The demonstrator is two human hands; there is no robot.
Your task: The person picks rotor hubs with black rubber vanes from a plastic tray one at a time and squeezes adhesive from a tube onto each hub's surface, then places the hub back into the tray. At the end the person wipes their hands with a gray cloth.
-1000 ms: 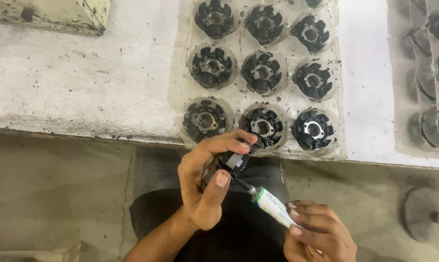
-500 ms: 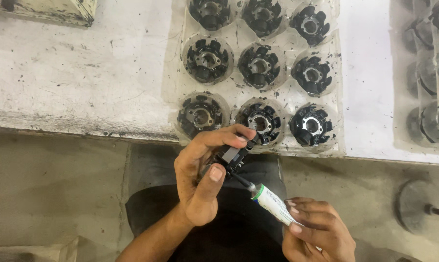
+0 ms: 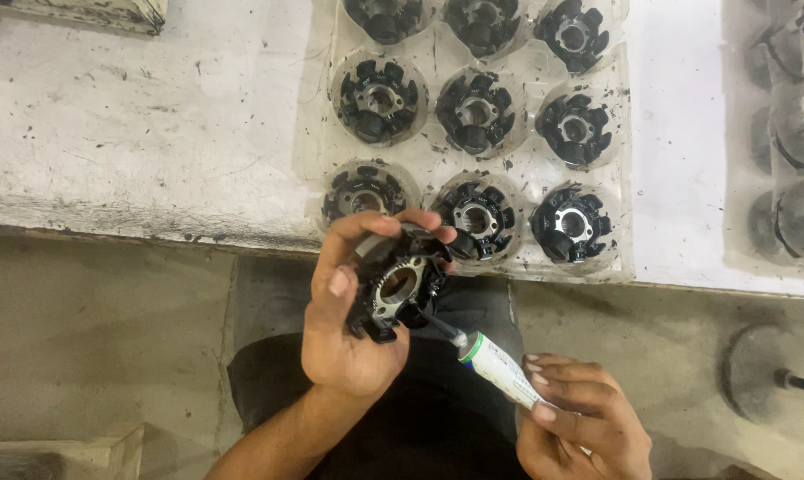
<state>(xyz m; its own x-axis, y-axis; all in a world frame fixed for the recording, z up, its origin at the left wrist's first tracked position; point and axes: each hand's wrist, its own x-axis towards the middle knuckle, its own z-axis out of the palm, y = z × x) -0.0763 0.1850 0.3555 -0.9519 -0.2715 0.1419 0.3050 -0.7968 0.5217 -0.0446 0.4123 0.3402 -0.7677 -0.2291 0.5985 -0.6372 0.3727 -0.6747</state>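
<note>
L hand [image 3: 349, 333] is raised in front of the lap, just below the desk [image 3: 153, 133] edge. Its fingers [image 3: 357, 229] are wrapped around a black ring-shaped part [image 3: 400, 286] w/ a metal centre hub: thumb along the near-left rim, the others curled over the top rim. The part's open face is tilted toward the camera, hub bore visible.

R hand [image 3: 580, 418] sits lower and to the right, fingers clenched on the back end of a white-and-green tube [image 3: 502, 369] w/ a thin dark nozzle [image 3: 438, 324]. The tube's long axis runs diagonally, from lower right up to upper left, and the nozzle tip meets the lower-right edge of the part's hub, touching or just about; can't tell exactly. So the part lies up and left of the R hand, straight along the tube's axis, and the L hand is the one actually on it.

On the desk above, a clear plastic tray [image 3: 518, 169] holds more black ring parts, one per round pocket. The nearest row is just beyond the L fingertips. A second tray [image 3: 775, 178] w/ similar parts sits at the right edge, well apart.
</note>
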